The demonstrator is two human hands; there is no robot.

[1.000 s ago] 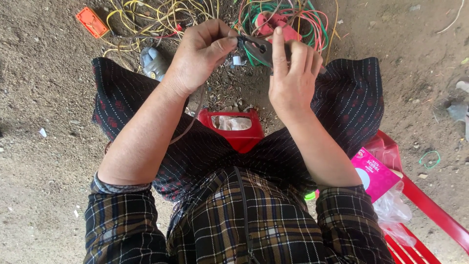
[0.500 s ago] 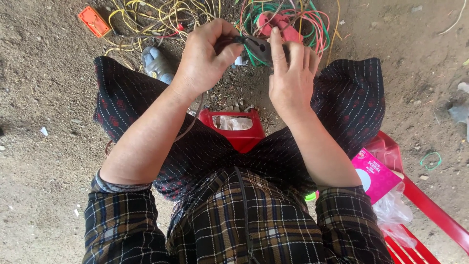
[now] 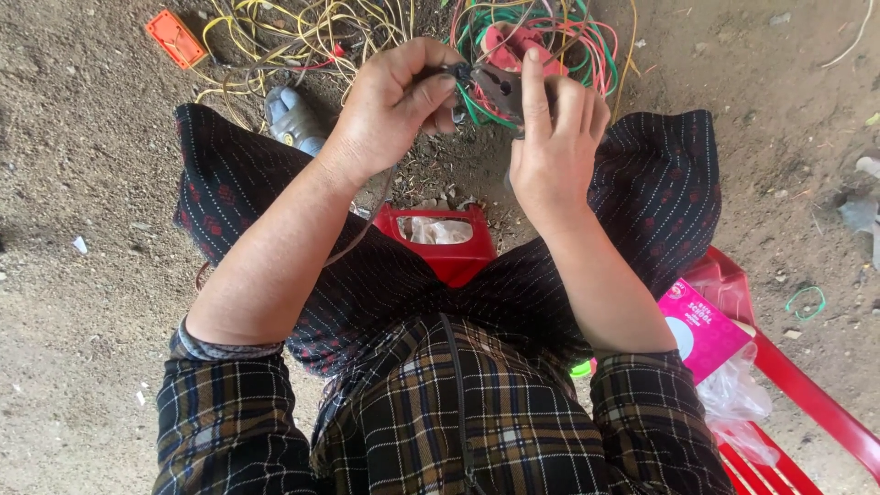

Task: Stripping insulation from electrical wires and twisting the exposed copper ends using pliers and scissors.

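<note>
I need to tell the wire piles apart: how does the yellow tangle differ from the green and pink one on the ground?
The yellow wire tangle lies upper left, beyond the left hand, loose and spread wide. The green and pink wire tangle lies upper right, behind the right hand, coiled tighter in rounder loops, with a pink object among them. Both rest on bare dirt, and neither is bundled or tied.

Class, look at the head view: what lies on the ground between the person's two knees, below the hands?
In the head view, a red plastic box with pale contents sits between the knees, below the left hand and right hand.
</note>
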